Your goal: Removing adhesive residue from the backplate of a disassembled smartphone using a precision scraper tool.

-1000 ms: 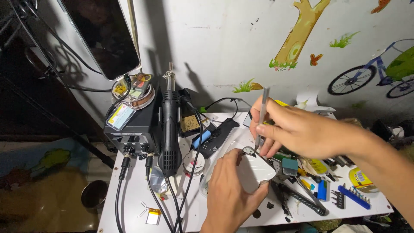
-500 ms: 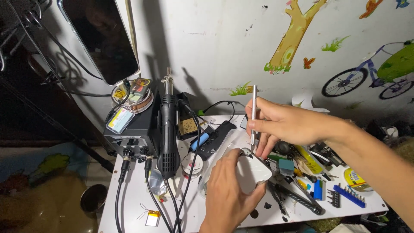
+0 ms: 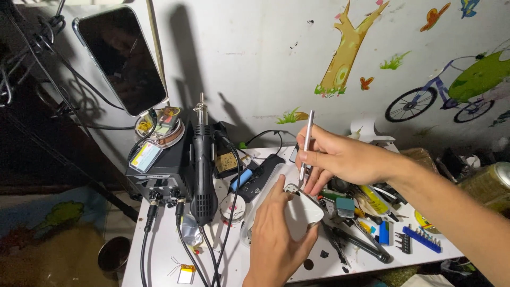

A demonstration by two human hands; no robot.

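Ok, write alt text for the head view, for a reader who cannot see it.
The left hand holds a white rounded device on a cluttered white table while the right hand grips a thin metal tool, its tip at the device's edge. A black hot-air station stands to the left.

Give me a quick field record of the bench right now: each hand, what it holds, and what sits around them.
left hand: grips a white rounded device against the table
right hand: pinches a thin metal tool, near upright, tip at the device's upper edge
left of hands: black hot-air handle standing against a black station box, cables hanging down
right of hands: pliers, blue bit holder, mixed small tools
front edge: small pouch battery
surface: white table
wall: phone leaning, screen dark
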